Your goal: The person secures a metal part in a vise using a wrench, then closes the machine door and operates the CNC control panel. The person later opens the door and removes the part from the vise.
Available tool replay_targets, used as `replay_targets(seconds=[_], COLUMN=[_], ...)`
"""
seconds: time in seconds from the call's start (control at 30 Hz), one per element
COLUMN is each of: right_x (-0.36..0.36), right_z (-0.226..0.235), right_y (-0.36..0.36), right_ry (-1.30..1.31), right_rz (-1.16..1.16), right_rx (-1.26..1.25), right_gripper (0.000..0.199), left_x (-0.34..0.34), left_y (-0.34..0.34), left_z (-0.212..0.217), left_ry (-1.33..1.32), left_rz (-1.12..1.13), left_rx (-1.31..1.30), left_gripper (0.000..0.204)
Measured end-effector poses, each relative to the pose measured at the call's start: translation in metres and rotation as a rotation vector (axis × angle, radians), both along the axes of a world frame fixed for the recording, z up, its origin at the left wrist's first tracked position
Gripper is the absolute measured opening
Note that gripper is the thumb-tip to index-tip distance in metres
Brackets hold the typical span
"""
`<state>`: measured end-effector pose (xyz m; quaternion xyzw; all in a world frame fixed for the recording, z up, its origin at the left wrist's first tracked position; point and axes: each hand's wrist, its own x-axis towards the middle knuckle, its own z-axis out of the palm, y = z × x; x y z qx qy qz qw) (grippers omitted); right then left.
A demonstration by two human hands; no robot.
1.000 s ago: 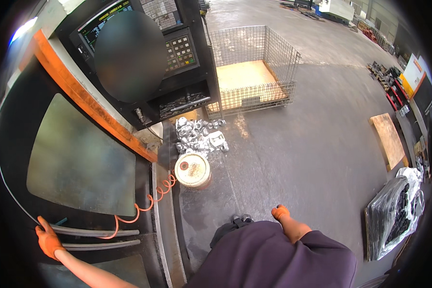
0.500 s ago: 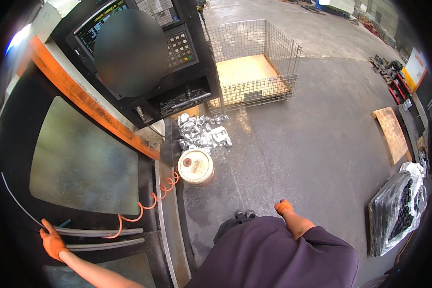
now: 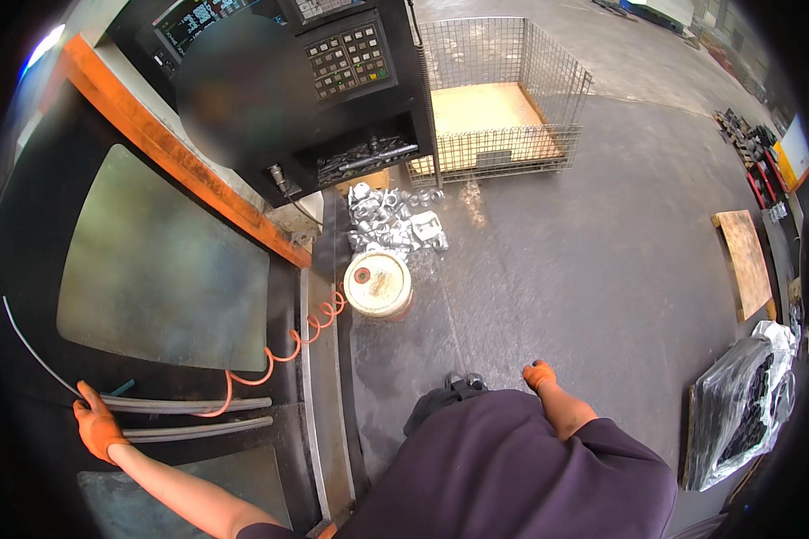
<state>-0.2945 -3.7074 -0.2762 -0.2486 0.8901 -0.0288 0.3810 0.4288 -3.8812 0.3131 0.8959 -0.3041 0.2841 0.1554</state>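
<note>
My left hand (image 3: 99,424), in an orange glove, is closed at the left end of the grey door handle (image 3: 189,405), one of two parallel bars on the dark machine door. A thin pale tube (image 3: 38,353) runs from beside its fingertips toward the upper left. Just right of the fingers, a small teal piece (image 3: 124,388) shows behind the bar; what it belongs to is hidden. An orange coiled hose (image 3: 285,357) reaches the bars from the right. My right hand (image 3: 537,374), also orange-gloved, hangs over the floor with curled fingers and nothing visible in them.
Ahead are a black control panel (image 3: 351,67), a pile of silver metal parts (image 3: 391,220) and a whitish drum (image 3: 377,280). Beyond stands a wire mesh cage (image 3: 503,148). To the right lie a wooden board (image 3: 744,260) and a plastic-wrapped stack (image 3: 742,409).
The view has shifted, so the panel, cage and drum sit higher and further right in the picture. My left hand keeps its place at the handle; my right hand stays curled.
</note>
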Motion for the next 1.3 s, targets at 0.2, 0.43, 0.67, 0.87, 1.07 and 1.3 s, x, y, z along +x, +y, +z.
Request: replay_targets(seconds=[0.2,0.43,0.67,0.87,1.07,1.3], right_x=[0.000,-0.006,-0.006,-0.004,-0.002,0.001], right_z=[0.003,-0.012,-0.012,-0.006,-0.009,-0.012], right_y=[0.001,0.005,0.010,0.011,0.009,0.013], right_ry=[0.002,-0.016,0.006,0.017,0.012,0.054], right_rz=[-0.001,0.039,0.035,0.057,0.045,0.085], right_rx=[0.002,-0.001,-0.020,-0.004,-0.011,-0.021], right_gripper=[0.057,0.058,0.056,0.057,0.057,0.057], left_x=[-0.015,-0.001,0.000,-0.005,-0.001,-0.012], left_y=[0.000,0.001,-0.003,0.000,0.000,-0.001], left_z=[0.003,0.001,0.000,0.000,0.000,0.003], left_ry=[0.007,-0.013,-0.021,-0.007,-0.014,0.004], left_rz=[0.024,0.003,0.001,-0.004,0.001,0.039], left_rx=[-0.007,-0.004,-0.013,-0.007,-0.010,-0.003], left_gripper=[0.081,0.081,0.080,0.080,0.081,0.081])
